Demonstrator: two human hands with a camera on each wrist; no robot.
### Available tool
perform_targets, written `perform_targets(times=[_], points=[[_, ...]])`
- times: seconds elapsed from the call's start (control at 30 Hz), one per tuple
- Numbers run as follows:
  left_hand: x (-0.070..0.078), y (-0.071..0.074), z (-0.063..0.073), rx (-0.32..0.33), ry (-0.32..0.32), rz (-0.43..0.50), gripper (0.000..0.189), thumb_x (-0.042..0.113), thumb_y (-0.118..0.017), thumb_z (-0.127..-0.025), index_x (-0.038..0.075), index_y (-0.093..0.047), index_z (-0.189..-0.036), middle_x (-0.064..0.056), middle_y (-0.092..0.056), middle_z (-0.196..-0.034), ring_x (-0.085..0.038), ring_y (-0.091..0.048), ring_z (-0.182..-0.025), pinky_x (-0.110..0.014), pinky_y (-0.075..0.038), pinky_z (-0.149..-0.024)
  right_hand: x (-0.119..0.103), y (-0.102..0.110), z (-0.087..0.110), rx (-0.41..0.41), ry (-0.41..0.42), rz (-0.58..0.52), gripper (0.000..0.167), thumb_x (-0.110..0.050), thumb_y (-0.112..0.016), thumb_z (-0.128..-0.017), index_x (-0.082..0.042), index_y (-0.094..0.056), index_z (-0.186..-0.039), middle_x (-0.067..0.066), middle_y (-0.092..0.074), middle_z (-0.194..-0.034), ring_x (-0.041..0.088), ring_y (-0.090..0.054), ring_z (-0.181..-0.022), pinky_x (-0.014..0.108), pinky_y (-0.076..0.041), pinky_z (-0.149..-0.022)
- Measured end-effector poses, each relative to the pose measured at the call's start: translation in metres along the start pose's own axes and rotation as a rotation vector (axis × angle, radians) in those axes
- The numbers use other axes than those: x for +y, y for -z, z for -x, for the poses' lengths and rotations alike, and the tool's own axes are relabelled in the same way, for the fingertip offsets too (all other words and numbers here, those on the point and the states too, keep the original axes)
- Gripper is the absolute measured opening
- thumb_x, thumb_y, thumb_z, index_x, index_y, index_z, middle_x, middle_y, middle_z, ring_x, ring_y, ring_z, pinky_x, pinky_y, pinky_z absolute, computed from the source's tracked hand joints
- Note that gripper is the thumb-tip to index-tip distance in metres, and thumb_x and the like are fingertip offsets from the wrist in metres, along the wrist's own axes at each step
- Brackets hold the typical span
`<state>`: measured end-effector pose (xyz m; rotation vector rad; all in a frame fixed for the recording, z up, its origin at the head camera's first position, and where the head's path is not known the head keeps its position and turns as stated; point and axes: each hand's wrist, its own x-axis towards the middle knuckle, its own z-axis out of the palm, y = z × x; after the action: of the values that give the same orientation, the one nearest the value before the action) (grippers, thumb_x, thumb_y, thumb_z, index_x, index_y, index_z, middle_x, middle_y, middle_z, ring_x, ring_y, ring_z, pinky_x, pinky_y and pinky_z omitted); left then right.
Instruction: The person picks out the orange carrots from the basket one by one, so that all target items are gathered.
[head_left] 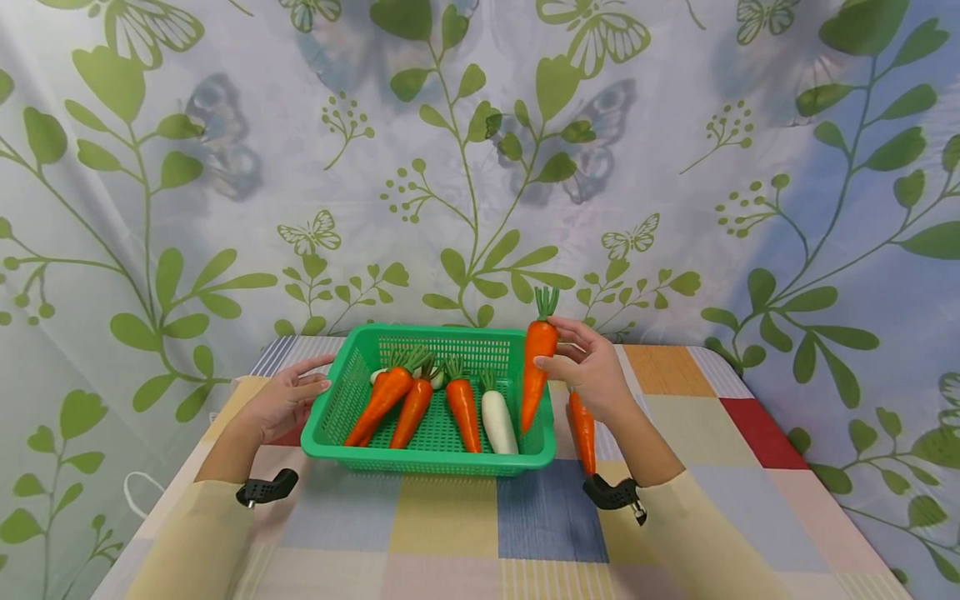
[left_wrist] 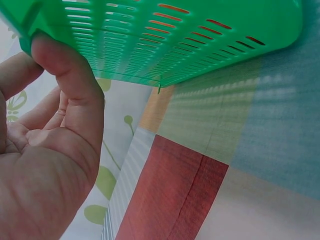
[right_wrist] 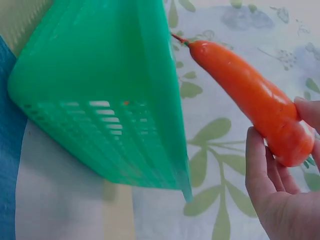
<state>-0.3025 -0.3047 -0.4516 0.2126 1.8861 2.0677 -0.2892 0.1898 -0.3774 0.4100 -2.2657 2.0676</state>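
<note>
A carrot (head_left: 538,367) with a green top is pinched in my right hand (head_left: 592,371). It hangs tip down over the right end of a green plastic basket (head_left: 427,464). The right wrist view shows the same carrot (right_wrist: 245,82) between thumb and fingers, its thin tip near the basket's rim. My left hand (head_left: 281,400) is at the basket's left rim, thumb and fingertips holding that edge. In the basket lie several carrots (head_left: 462,414) and a white radish (head_left: 497,421), with more pale vegetables (head_left: 437,379) partly hidden behind the carrots.
Another carrot (head_left: 582,429) lies on the table right of the basket, partly covered by my right wrist. A patchwork cloth (head_left: 450,533) covers the table. Behind stands a leaf-and-butterfly curtain (head_left: 480,167). A white cord (head_left: 138,496) loops at the left edge.
</note>
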Motion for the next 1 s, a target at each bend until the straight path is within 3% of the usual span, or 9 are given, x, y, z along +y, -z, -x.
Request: perform_targets(times=[0.23, 0.43, 0.8, 1.0], points=[[0.001, 0.0, 0.0, 0.002, -0.004, -0.009, 0.064, 0.01, -0.057, -0.105, 0.007, -0.023, -0.16, 0.006, -0.069, -0.101, -0.009, -0.072, -0.092, -0.029, -0.063, -0.084, 0.003, 0.022, 0.005, 0.051, -0.014, -0.109, 0.065, -0.006, -0.076, -0.091, -0.011, -0.049, -0.15, 0.0, -0.061, -0.129, 0.015, -0.068, -0.105, 0.031, -0.063, -0.081], [-0.001, 0.0, 0.0, 0.005, -0.006, -0.007, 0.066, 0.011, -0.058, -0.105, 0.007, -0.023, -0.16, 0.006, -0.069, -0.101, -0.01, -0.073, -0.093, -0.03, -0.063, -0.084, 0.013, 0.046, 0.011, 0.04, -0.049, -0.142, 0.066, -0.003, -0.075, -0.092, -0.01, -0.047, -0.151, 0.001, -0.057, -0.13, 0.016, -0.067, -0.104, 0.03, -0.063, -0.082], [-0.002, 0.0, -0.001, 0.015, -0.006, -0.008, 0.066, 0.011, -0.058, -0.104, 0.007, -0.023, -0.16, 0.006, -0.068, -0.101, -0.009, -0.073, -0.092, -0.03, -0.063, -0.084, 0.052, 0.089, 0.029, 0.007, -0.101, 0.042, 0.064, -0.012, -0.074, -0.095, -0.008, -0.045, -0.152, -0.001, -0.057, -0.129, 0.012, -0.07, -0.104, 0.029, -0.063, -0.083], [-0.001, 0.0, -0.001, 0.021, 0.007, -0.006, 0.067, 0.011, -0.06, -0.104, 0.008, -0.024, -0.16, 0.005, -0.069, -0.102, -0.011, -0.073, -0.092, -0.031, -0.063, -0.085, 0.068, 0.103, 0.035, -0.007, -0.111, 0.117, 0.064, -0.011, -0.074, -0.095, -0.004, -0.045, -0.152, 0.007, -0.058, -0.129, 0.009, -0.071, -0.101, 0.029, -0.063, -0.082]])
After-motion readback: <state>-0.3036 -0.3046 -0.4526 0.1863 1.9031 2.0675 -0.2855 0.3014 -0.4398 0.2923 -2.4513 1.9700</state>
